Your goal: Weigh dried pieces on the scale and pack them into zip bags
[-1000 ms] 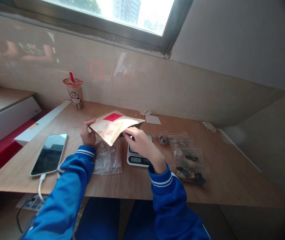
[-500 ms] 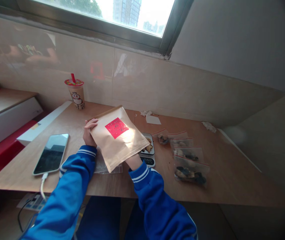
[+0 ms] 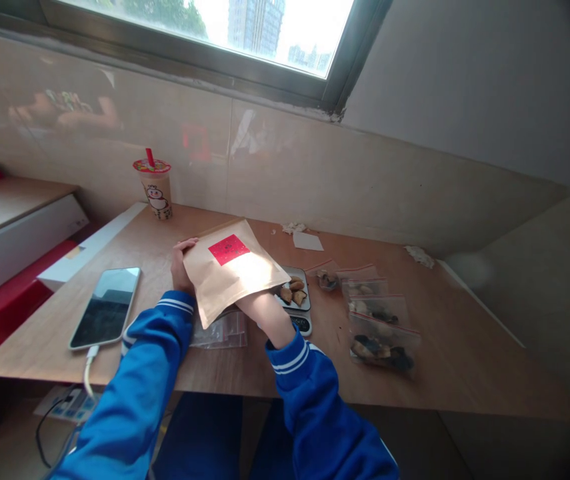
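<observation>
A brown kraft paper bag [image 3: 225,287] with a red square label is held tilted above the table. My left hand [image 3: 182,262] grips its left edge, fingertips curled over the front. My right hand [image 3: 259,310] reaches in behind or inside the bag from below; its fingers are hidden by the paper. Just to the right, a small digital scale [image 3: 303,325] carries several brown dried pieces [image 3: 295,292], partly covered by the bag. Flat on the table beneath lie clear zip bags [image 3: 222,331].
Several zip bags of dried pieces [image 3: 383,350] lie in a row at the right. A charging phone [image 3: 106,308] rests at the left, and a bubble tea cup [image 3: 158,193] stands by the wall. White paper scraps [image 3: 308,241] lie at the back.
The bag has tipped, its lower edge rising and its label foreshortening. My right hand has gone further up behind or into it, and more of the scale's load shows.
</observation>
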Tool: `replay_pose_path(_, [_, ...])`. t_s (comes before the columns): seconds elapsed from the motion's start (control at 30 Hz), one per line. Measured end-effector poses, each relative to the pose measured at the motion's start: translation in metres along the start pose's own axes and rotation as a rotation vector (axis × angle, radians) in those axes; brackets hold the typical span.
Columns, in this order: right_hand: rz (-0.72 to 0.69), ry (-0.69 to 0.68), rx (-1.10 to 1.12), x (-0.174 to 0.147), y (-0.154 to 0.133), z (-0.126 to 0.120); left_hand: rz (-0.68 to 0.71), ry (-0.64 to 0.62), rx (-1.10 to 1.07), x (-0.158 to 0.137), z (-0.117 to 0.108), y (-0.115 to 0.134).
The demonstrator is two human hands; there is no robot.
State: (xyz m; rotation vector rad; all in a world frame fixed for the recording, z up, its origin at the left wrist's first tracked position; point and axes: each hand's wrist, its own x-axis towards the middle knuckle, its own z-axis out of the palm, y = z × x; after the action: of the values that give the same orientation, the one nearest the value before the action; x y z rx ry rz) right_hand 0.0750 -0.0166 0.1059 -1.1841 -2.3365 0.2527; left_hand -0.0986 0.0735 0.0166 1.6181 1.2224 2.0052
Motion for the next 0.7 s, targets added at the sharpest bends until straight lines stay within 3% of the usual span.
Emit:
replay_pose_path(0.27, [-0.133,0.11,0.054,-0.006,-0.007,-0.028,-0.077,-0.038,0.016,-0.001,-0.001,0.006])
replay_pose_path(0.57, [-0.048,0.067,0.068,-0.014,-0.011,-0.044,-0.108,0.067,0.028,0.0,-0.001,0.007])
replay_pose_path(0.7, [-0.101,0.146,0.06,-0.02,-0.008,-0.044,-0.1,0.036,0.005,-0.001,-0.001,0.001])
